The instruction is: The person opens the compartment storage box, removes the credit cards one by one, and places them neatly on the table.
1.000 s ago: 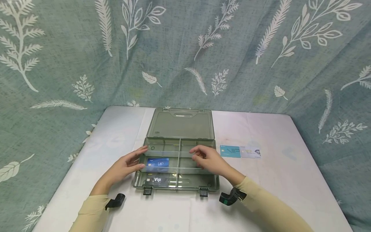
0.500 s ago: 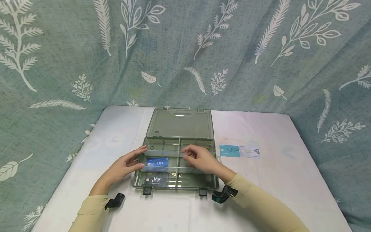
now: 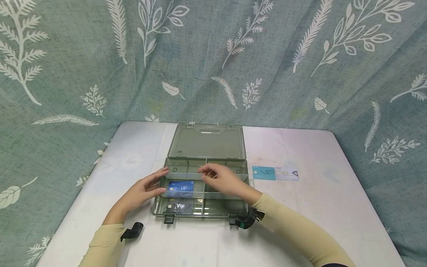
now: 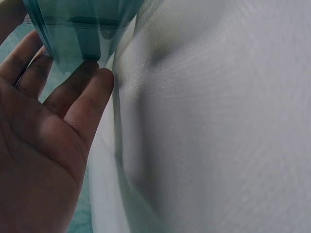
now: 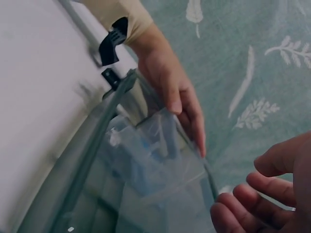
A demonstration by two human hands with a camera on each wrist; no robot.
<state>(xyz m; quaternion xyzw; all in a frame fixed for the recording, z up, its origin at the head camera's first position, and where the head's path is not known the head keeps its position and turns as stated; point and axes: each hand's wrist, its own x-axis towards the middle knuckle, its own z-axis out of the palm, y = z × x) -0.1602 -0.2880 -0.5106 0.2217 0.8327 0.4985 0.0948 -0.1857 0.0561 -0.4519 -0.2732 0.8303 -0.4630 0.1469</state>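
Observation:
A translucent green divided box [image 3: 227, 205] lies with its lid [image 3: 210, 142] folded back behind it. My left hand [image 3: 141, 193] rests against the box's left side, fingers extended along the wall; the left wrist view shows its fingertips [image 4: 104, 77] right at the plastic. Over the middle of the compartments hovers my right hand [image 3: 223, 180], fingers loosely bent with nothing between them, as the right wrist view of the fingers [image 5: 228, 213] confirms. Inside the left middle compartment lies a blue VIP card [image 3: 181, 188]. A dark Vip card [image 3: 180, 207] is in the left front one.
Right of the box, a teal VIP card [image 3: 264, 173] and a white VIP card [image 3: 287, 174] lie side by side on the white-covered table [image 3: 317, 207]. Two dark latches hang at the box's front edge, the left latch [image 3: 169, 219] fully visible. Patterned cloth [image 3: 200, 63] surrounds the table.
My right hand has moved left across the box, from the right compartments to above the middle divider. My left hand and the cards stay where they were.

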